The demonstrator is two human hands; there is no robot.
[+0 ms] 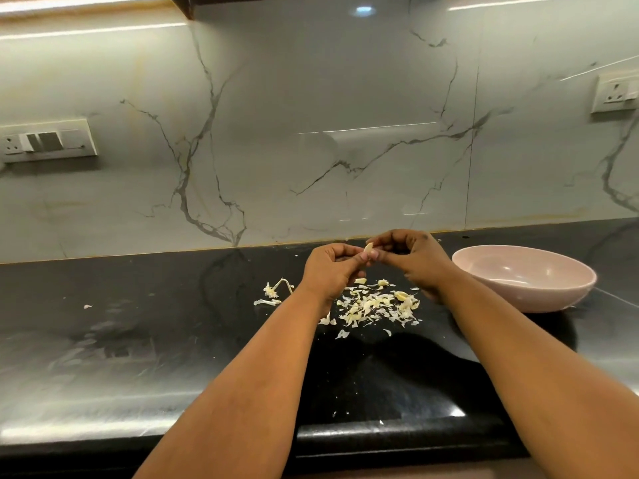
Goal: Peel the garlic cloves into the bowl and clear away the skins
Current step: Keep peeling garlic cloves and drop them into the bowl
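Note:
My left hand (332,267) and my right hand (411,257) meet above the black counter, and both pinch one pale garlic clove (369,249) between their fingertips. Below them a heap of thin garlic skins (377,305) lies scattered on the counter. A yellowish clove (401,295) rests at the heap's right side. A dry garlic stem with its root end (275,288) lies left of the heap. The pink bowl (525,271) stands to the right of my right hand; I see nothing in the part of its inside that shows.
The black counter (138,323) ends at a rounded front edge near me. A marble-patterned wall rises behind it, with a switch plate (48,141) at the left and a socket (615,93) at the right. A tiny skin scrap (88,306) lies far left.

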